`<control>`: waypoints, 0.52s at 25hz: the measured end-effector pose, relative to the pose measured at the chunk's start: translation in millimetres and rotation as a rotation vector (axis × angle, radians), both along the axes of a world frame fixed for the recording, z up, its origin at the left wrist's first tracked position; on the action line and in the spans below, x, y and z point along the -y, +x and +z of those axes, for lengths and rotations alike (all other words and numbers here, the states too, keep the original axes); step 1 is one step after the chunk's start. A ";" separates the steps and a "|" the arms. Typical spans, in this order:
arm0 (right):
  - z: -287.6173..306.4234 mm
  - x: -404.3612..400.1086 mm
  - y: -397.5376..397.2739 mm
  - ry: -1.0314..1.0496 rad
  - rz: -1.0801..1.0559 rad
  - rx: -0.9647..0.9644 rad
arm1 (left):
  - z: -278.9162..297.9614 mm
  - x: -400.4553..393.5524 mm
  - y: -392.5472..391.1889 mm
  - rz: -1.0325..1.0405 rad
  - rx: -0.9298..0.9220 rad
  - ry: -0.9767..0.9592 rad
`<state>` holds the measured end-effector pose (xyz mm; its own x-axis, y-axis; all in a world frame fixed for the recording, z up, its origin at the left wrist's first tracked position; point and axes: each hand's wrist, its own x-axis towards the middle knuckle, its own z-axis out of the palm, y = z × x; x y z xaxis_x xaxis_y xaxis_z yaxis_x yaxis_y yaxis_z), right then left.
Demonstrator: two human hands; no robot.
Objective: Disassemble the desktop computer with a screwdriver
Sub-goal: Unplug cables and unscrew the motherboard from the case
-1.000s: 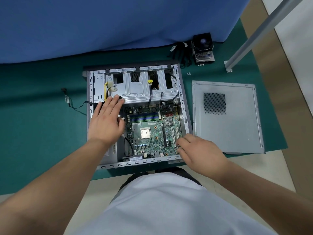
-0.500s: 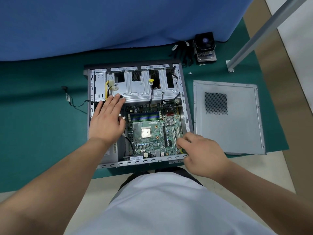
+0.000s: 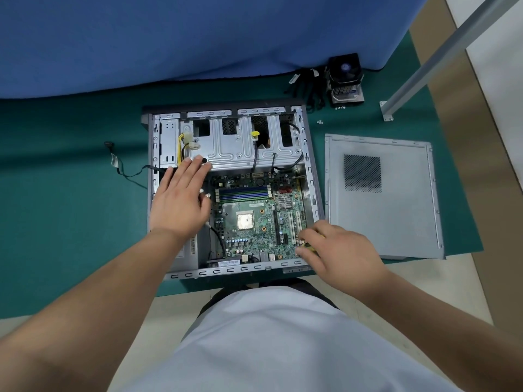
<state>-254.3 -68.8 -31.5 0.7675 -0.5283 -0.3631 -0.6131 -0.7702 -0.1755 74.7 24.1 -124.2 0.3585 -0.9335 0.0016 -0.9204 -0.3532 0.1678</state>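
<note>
Your right hand (image 3: 336, 251) covered nearly all of the yellow screwdriver (image 3: 311, 248) at the motherboard's (image 3: 254, 219) near right corner, hiding its tip. Your left hand (image 3: 181, 202) hid the motherboard's left edge. Loose screws (image 3: 320, 122) beyond it were too small to count.

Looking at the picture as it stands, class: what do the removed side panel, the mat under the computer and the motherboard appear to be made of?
Side panel: probably sheet metal, matte grey, with folded edges and a punched vent grid.
Mat: looks like soft rubber or vinyl, dull green, no glare.
Motherboard: green laminate circuit board, apparently fibreglass, carrying plastic slots and small metal parts.
</note>
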 end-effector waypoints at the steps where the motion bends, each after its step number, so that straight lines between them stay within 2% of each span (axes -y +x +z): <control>1: 0.0 -1.1 0.4 0.001 0.011 0.001 | -0.1 -0.1 0.1 0.001 -0.003 -0.001; 7: -1.2 -2.3 0.1 -0.003 -0.091 0.024 | -0.2 -0.2 -0.5 0.004 -0.011 -0.007; 10: -4.2 -2.5 -0.7 0.098 -0.030 0.006 | -0.8 -0.4 0.0 0.006 -0.011 -0.003; 13: -3.8 -2.7 0.1 0.099 -0.011 -0.009 | -1.7 -0.1 1.0 0.006 -0.009 0.002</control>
<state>-254.2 -66.1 -35.3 0.7581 -0.4983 -0.4207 -0.6237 -0.7425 -0.2445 75.7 24.2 -125.9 0.3639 -0.9314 -0.0033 -0.9167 -0.3587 0.1759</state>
